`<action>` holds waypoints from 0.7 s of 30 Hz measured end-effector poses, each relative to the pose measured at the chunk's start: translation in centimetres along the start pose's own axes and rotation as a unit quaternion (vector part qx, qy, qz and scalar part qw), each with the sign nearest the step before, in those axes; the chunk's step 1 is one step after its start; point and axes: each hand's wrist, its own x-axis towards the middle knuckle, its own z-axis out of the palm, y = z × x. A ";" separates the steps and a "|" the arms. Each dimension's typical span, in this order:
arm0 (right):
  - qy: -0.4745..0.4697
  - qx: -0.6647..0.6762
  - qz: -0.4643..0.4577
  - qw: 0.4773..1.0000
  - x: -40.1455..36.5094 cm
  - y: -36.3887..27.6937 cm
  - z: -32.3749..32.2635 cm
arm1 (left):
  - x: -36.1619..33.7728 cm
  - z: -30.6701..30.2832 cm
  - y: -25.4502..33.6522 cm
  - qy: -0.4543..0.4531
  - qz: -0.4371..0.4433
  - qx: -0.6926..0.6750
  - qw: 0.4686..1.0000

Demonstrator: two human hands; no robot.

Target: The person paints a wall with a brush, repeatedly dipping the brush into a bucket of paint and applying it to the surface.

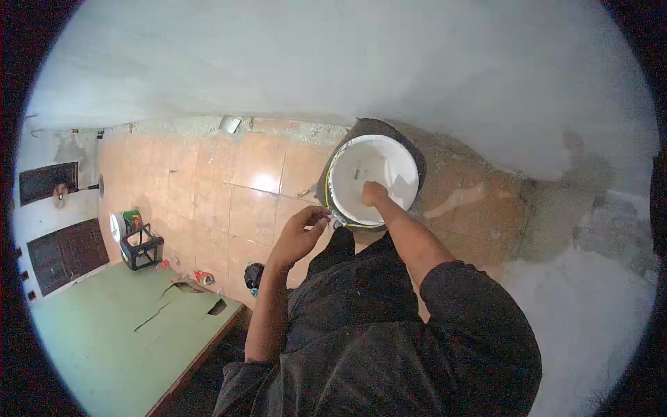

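A large white bucket point(401, 161) stands on a dark cloth or sack point(411, 133) close to the wall, its wide mouth facing up at me. My right hand point(375, 193) reaches down inside it, fingers curled into a fist; whatever they hold is hidden from view. Pale material coats the inner wall of the bucket. Just outside the near left rim is my left hand point(303, 235), fingers loosely bent and thumb apart from them, with nothing seen between. Its fingertips come close to the bucket's handle end point(338, 219).
A small tool point(306, 192) lies on the tiled floor point(208, 167) left of the bucket. Against the wall point(278, 62) rests a shiny plate point(229, 124). Farther left are a black frame point(142, 247), another bucket point(119, 226), a black bundle point(253, 275) and a green board point(125, 340).
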 end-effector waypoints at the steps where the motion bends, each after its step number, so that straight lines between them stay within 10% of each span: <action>1: -0.030 0.007 0.016 0.999 0.6 0.0 0.1 | 0.0 0.0 -0.2 0.001 0.001 0.000 1.000; 17: -0.046 -0.127 -0.278 0.951 -0.4 -0.4 -0.8 | 0.2 0.4 1.6 -0.012 0.007 0.028 1.000; 21: -0.077 0.091 -0.269 0.956 -2.0 2.2 -4.0 | 1.1 1.0 3.0 0.007 0.014 0.036 0.999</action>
